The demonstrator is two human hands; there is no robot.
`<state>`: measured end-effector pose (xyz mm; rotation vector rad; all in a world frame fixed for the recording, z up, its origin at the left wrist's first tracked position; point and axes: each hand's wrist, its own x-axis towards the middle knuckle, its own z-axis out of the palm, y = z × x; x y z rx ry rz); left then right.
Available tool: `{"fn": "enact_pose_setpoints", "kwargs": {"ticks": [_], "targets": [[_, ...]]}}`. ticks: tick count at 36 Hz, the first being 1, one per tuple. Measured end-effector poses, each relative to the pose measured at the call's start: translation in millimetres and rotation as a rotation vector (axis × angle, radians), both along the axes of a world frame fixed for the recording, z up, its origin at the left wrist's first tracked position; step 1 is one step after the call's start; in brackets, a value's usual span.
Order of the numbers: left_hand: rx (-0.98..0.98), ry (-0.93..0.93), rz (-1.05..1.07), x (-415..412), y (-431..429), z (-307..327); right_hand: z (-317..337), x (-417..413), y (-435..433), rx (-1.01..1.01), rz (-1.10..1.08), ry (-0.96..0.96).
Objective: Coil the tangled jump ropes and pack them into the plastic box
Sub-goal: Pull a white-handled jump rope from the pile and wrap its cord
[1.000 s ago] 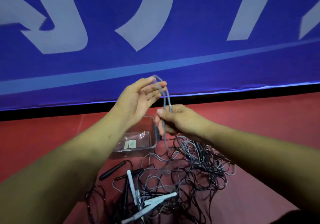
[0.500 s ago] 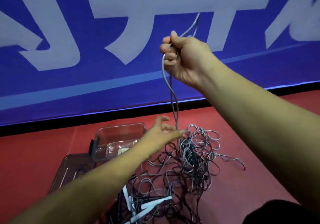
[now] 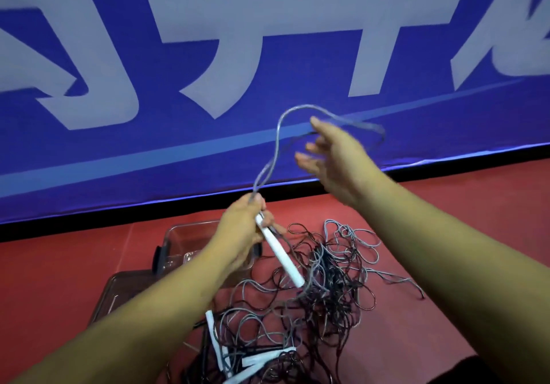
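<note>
1. On the red floor (image 3: pixel 59 279), the tangle (image 3: pixel 327 288) is lying lower centre beside the box (image 3: pixel 190 233)
2. The left hand (image 3: pixel 241 232) is clamping a white handle (image 3: pixel 279 254); the right hand (image 3: pixel 333 160), fingers (image 3: pixel 302 161) spread, is reaching at the rope loop (image 3: pixel 278 142)
3. Coiling is probably just starting; even wraps needed next

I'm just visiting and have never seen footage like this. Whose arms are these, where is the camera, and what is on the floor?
No machine here: these are a person's two bare arms, filmed by a camera worn on their head, looking down. The left hand grips the white handle of a grey jump rope, whose loop rises to the open right hand. On the red floor lies a tangle of grey and black ropes with more white handles. A clear plastic box stands behind it, below a blue banner.
</note>
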<state>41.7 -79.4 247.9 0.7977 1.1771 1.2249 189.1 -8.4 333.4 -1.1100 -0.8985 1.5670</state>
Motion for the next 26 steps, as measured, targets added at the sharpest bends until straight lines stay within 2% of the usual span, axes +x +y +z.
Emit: {"fn": "enact_pose_setpoints", "kwargs": {"ticks": [2,4,6,7,10,13,16,19,21,24,26], "targets": [[-0.017,-0.274,0.091,-4.2,7.1,10.3,-28.3,-0.3,-13.1,-0.087,0.115,-0.247],[-0.031,-0.551,0.167,-8.3,16.4,22.4,-49.6,-0.1,-25.2,-0.158,0.387,-0.366],[-0.03,-0.688,0.227,-14.7,24.2,30.1,-61.0,-0.9,-36.6,-0.125,0.676,-0.444],[-0.034,-0.706,0.237,-18.3,27.0,32.1,-65.1,-1.5,-40.1,-0.073,0.755,-0.448],[-0.062,-0.734,0.225,-23.0,28.3,34.3,-69.6,-5.7,-48.9,0.065,0.811,-0.332],[-0.008,-0.693,0.218,-23.5,26.2,39.8,-71.7,-10.0,-50.7,0.129,0.818,-0.247],[0.041,-0.49,0.093,-18.8,21.2,41.7,-73.1,-18.3,-48.2,0.177,0.726,-0.22],[-0.03,-0.292,-0.027,-9.6,13.7,35.6,-71.4,-24.7,-44.6,0.214,0.643,-0.22],[-0.032,-0.249,0.007,-6.3,12.4,36.3,-71.2,-24.4,-43.4,0.233,0.681,-0.245],[0.049,-0.333,0.181,-18.2,20.8,45.1,-74.3,-14.8,-41.3,0.127,0.82,-0.245],[0.084,-0.445,0.301,-35.6,27.5,50.5,-81.8,-4.5,-37.0,0.162,0.899,-0.454]]}}
